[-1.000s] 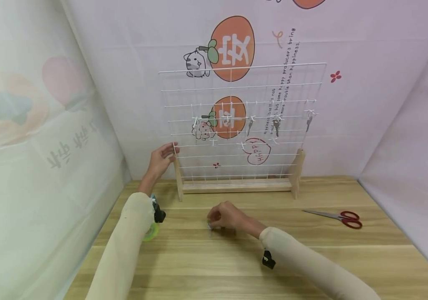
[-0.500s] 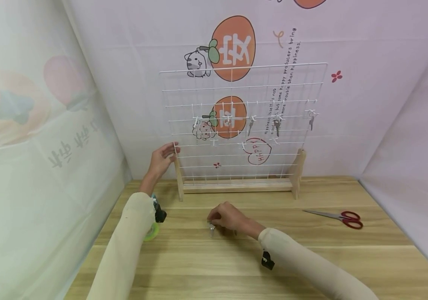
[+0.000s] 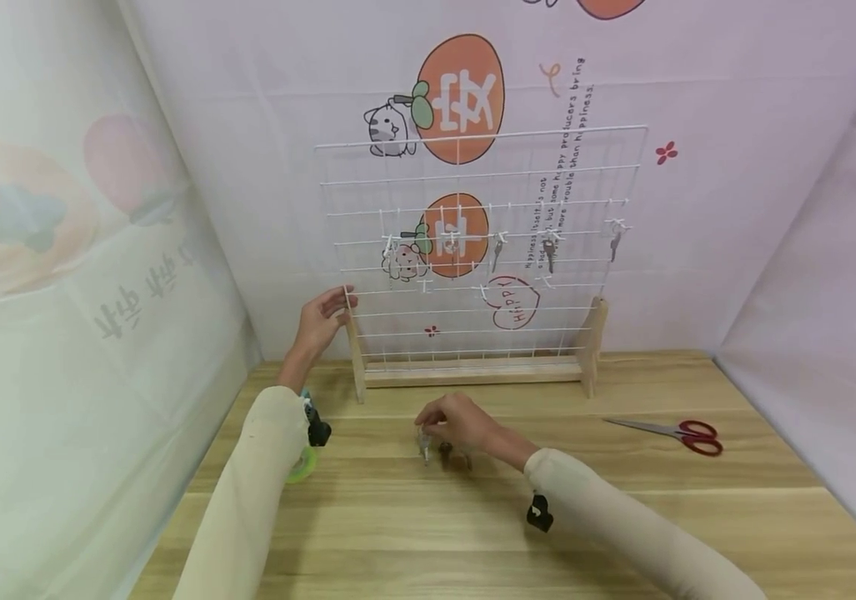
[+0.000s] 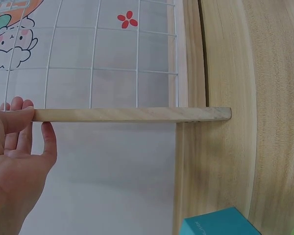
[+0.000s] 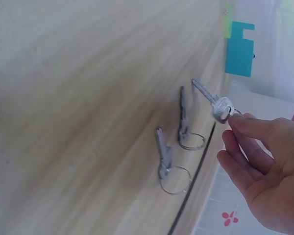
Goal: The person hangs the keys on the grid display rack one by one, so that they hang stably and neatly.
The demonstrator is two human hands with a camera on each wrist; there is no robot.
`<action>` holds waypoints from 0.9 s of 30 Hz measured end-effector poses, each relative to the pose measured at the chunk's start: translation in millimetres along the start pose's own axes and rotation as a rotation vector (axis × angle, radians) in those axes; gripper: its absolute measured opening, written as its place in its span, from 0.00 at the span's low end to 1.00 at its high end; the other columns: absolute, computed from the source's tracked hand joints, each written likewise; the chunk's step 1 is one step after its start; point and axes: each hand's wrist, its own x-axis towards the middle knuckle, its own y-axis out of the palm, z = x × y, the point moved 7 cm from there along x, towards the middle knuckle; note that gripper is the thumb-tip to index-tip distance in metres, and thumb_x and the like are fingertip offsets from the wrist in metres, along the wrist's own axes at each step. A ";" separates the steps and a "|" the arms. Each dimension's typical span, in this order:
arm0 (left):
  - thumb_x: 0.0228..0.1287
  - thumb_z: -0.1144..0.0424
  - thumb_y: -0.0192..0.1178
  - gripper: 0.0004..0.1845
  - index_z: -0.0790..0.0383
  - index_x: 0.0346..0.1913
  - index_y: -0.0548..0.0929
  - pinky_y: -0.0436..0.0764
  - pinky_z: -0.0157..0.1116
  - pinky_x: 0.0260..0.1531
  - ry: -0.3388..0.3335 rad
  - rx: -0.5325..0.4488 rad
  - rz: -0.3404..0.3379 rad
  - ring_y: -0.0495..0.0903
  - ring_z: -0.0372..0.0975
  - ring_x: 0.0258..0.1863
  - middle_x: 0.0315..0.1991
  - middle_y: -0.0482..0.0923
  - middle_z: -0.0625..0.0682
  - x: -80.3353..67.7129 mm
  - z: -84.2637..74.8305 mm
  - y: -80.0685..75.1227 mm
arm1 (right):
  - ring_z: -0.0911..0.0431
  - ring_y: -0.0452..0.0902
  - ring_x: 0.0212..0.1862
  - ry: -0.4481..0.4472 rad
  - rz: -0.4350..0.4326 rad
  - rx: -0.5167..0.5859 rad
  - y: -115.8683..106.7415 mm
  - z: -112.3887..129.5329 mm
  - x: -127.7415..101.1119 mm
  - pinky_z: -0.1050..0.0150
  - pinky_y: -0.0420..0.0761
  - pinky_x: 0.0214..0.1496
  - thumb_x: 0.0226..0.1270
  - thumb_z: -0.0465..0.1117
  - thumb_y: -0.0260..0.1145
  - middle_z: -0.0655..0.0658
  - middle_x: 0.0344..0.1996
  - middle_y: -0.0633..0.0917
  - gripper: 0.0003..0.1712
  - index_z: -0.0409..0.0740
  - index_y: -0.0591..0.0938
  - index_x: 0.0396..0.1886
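Right hand (image 3: 459, 419) has shifted slightly up toward the rack (image 4: 132, 115), key (image 5: 221, 106) with it; left hand (image 3: 322, 321) unmoved. Right thumb and fingers pinch the key at its ring end. Blade runs out from the fingertips, long axis slanting down to the table (image 3: 367, 533); can't tell if the tip clears it. Two more keys (image 5: 164, 159) lie near, below the grip. Rack stands beyond the grip; left hand, grasping its left post, is nearer to it.
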 end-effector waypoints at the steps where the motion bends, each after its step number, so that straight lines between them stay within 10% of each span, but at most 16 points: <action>1: 0.69 0.85 0.55 0.28 0.70 0.70 0.75 0.76 0.47 0.69 0.004 0.001 -0.002 0.76 0.53 0.68 0.63 0.79 0.68 -0.1 0.1 -0.2 | 0.53 0.89 0.43 -0.008 -0.001 -0.009 -2.4 1.7 0.2 0.63 0.88 0.49 0.70 0.29 0.70 0.43 0.39 0.92 0.08 0.34 0.90 0.46; 27: 0.69 0.85 0.56 0.27 0.71 0.70 0.75 0.75 0.47 0.69 0.009 0.004 0.000 0.77 0.53 0.68 0.62 0.80 0.68 -2.0 -2.9 -0.3 | 0.53 0.90 0.43 -0.032 -0.154 0.012 -107.1 24.4 26.0 0.65 0.89 0.47 0.69 0.29 0.71 0.42 0.40 0.92 0.08 0.36 0.90 0.46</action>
